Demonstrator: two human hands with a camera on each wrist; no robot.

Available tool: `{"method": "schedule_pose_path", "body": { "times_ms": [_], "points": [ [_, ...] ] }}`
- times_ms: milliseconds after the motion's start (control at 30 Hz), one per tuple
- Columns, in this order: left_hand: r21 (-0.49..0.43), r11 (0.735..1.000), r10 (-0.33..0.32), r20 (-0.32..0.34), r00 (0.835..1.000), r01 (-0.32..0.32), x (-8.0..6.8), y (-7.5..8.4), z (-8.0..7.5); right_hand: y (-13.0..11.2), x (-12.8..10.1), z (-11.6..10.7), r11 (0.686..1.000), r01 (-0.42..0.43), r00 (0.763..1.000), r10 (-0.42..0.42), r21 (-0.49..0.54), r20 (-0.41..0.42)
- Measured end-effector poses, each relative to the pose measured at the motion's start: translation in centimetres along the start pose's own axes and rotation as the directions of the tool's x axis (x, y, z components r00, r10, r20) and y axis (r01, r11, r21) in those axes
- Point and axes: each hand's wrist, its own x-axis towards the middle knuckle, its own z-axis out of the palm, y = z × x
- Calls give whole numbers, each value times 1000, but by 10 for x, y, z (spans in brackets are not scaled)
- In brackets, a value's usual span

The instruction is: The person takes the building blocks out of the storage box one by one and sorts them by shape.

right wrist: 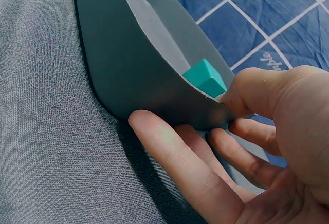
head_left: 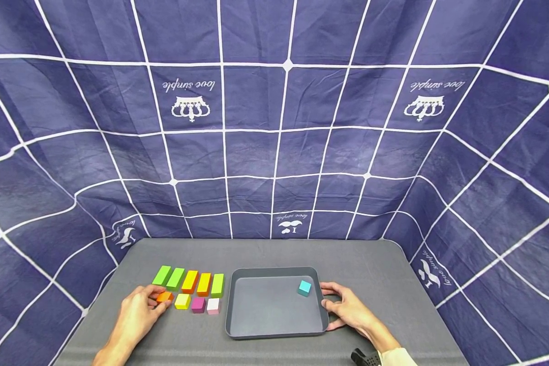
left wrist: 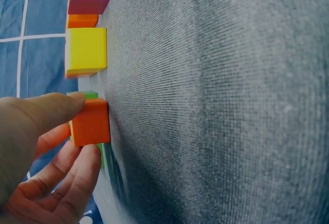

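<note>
Orange is the colour of the small wooden cube (head_left: 164,296) that the left hand (head_left: 137,311) pinches between thumb and fingertips, at the left end of the near row of blocks, well left of the dark grey plastic tray (head_left: 274,333); the left wrist view shows the cube (left wrist: 90,122) clamped by the thumb on top and fingers below, just beside the small yellow cube (left wrist: 86,51). A firm, level pinch should lift it straight up without nudging the yellow neighbour. In the tray's far right corner sits a small teal cube (head_left: 304,287). The right hand (head_left: 347,310) grips the tray's right rim, thumb over the edge and fingers beneath, which looks enough to steady the tray.
</note>
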Motion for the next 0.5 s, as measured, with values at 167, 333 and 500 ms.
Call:
{"method": "schedule_pose_path", "body": {
  "times_ms": [167, 333, 500],
  "points": [
    [11, 1000, 1, -3, 1000, -1, -1, 1, -1, 2, 0, 0, 1000, 0, 1000, 0, 4, 3],
    [31, 999, 32, -57, 998, -30, 0, 4, -4, 3, 1, -1, 1000, -3, 1000, 3, 9, 8],
    [44, 998, 59, -99, 993, -55, 5, 14, -9, 3, 1, -2, 1000, -4, 1000, 4, 13, 13]
  ]
}}
